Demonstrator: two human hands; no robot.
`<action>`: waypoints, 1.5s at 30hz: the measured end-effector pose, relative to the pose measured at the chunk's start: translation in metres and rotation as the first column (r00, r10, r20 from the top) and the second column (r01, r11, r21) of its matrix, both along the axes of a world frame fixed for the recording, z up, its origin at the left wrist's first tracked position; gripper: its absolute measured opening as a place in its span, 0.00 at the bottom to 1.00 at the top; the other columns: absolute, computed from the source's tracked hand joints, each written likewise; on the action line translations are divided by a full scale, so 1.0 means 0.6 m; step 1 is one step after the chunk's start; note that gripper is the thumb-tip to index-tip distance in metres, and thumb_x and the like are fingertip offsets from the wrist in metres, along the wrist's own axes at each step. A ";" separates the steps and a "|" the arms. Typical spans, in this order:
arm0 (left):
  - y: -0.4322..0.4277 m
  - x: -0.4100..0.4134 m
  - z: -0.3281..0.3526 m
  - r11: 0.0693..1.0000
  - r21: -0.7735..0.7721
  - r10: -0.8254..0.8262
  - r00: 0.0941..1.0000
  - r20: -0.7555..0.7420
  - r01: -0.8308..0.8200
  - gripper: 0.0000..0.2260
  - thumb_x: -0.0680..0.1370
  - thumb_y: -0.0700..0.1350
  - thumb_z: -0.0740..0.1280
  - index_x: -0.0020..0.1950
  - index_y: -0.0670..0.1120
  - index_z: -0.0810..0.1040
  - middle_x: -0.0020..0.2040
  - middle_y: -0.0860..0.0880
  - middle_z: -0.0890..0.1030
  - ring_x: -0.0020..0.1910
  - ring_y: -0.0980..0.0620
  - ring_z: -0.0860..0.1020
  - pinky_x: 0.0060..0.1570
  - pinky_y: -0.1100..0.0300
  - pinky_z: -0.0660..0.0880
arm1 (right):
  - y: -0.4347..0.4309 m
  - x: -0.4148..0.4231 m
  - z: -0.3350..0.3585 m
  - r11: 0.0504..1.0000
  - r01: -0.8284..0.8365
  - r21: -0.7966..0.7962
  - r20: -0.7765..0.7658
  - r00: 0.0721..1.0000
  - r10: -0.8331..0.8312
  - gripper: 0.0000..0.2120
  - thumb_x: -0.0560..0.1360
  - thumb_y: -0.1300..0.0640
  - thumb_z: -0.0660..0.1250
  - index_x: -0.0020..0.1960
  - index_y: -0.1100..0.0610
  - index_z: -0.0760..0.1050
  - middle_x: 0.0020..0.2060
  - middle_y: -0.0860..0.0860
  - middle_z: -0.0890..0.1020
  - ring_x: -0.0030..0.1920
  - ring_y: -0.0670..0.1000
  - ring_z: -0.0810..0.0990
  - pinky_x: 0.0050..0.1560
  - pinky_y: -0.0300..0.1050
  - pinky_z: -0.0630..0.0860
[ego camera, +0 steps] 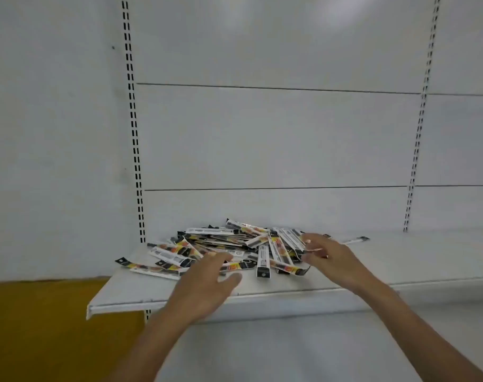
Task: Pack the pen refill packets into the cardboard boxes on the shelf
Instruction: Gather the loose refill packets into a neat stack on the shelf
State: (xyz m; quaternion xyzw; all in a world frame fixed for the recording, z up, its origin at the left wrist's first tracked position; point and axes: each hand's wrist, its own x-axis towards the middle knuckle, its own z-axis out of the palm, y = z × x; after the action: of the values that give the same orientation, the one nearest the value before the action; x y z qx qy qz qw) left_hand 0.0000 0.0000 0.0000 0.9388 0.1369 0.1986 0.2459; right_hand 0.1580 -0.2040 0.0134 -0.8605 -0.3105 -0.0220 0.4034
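Left hand [207, 279], right hand [328, 257] at packet pile [224, 238] on shelf [400, 260]; print illegible

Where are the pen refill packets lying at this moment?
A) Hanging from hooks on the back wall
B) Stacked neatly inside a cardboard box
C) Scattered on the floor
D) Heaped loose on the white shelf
D: the pen refill packets lie in a jumbled heap on the white shelf, with the left hand and right hand at the heap's near edge.
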 end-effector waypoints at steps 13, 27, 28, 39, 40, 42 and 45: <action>0.174 0.037 -0.035 0.893 0.275 0.441 0.818 -0.370 -0.357 0.42 0.66 0.74 0.57 0.74 0.55 0.51 0.74 0.43 0.55 0.71 0.39 0.55 0.67 0.44 0.57 | 0.066 0.110 -0.023 0.952 0.178 -0.247 -0.076 0.976 -0.203 0.35 0.73 0.43 0.66 0.72 0.59 0.59 0.70 0.57 0.67 0.68 0.57 0.66 0.62 0.47 0.65; 0.152 0.099 -0.055 0.951 0.306 0.147 0.931 -0.333 -0.040 0.33 0.71 0.65 0.61 0.73 0.56 0.57 0.71 0.50 0.63 0.70 0.47 0.57 0.64 0.52 0.62 | 0.173 0.169 -0.048 0.886 0.154 -0.438 -0.085 0.974 -0.211 0.56 0.57 0.19 0.55 0.69 0.60 0.63 0.67 0.57 0.72 0.63 0.59 0.72 0.66 0.58 0.67; 0.152 0.106 -0.055 0.949 0.315 0.127 0.939 -0.320 -0.021 0.32 0.72 0.64 0.61 0.73 0.56 0.58 0.71 0.49 0.63 0.69 0.48 0.58 0.63 0.53 0.62 | 0.186 0.171 -0.052 0.866 0.141 -0.479 -0.058 0.980 -0.192 0.54 0.54 0.17 0.54 0.62 0.59 0.70 0.62 0.57 0.76 0.58 0.58 0.76 0.63 0.57 0.70; 0.141 0.168 -0.048 0.888 0.442 -0.107 0.992 -0.068 0.126 0.15 0.73 0.60 0.64 0.56 0.55 0.75 0.51 0.54 0.76 0.52 0.54 0.73 0.44 0.60 0.67 | 0.188 0.192 -0.032 0.831 0.230 -0.507 0.137 0.973 -0.185 0.16 0.70 0.46 0.66 0.48 0.58 0.67 0.39 0.51 0.74 0.41 0.52 0.73 0.37 0.43 0.69; 0.141 0.173 -0.048 0.888 0.438 -0.117 0.990 -0.079 0.140 0.12 0.74 0.57 0.64 0.55 0.54 0.76 0.50 0.54 0.78 0.50 0.53 0.74 0.43 0.60 0.67 | 0.183 0.193 -0.031 0.829 0.245 -0.502 0.155 0.969 -0.192 0.15 0.71 0.48 0.66 0.49 0.57 0.67 0.40 0.51 0.73 0.42 0.53 0.73 0.39 0.44 0.69; 0.145 0.176 -0.048 0.896 0.420 -0.136 0.989 -0.057 0.147 0.09 0.76 0.53 0.63 0.53 0.53 0.78 0.49 0.54 0.79 0.49 0.53 0.75 0.42 0.61 0.67 | 0.173 0.199 -0.033 0.852 0.270 -0.448 0.184 0.961 -0.208 0.14 0.72 0.52 0.67 0.53 0.58 0.69 0.41 0.52 0.73 0.44 0.55 0.74 0.44 0.46 0.72; 0.155 0.169 -0.045 0.878 0.463 -0.153 0.988 0.036 0.119 0.09 0.77 0.49 0.61 0.53 0.52 0.79 0.48 0.53 0.80 0.48 0.53 0.76 0.43 0.60 0.68 | 0.159 0.209 -0.041 0.901 0.273 -0.338 0.200 0.956 -0.215 0.12 0.71 0.56 0.68 0.53 0.57 0.73 0.40 0.53 0.76 0.42 0.56 0.76 0.41 0.45 0.72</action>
State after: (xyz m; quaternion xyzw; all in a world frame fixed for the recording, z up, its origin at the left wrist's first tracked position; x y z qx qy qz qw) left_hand 0.1015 0.0932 -0.0270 0.9698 0.0108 0.2411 0.0348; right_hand 0.2837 -0.1084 -0.0113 -0.9476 -0.2296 -0.0828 0.2061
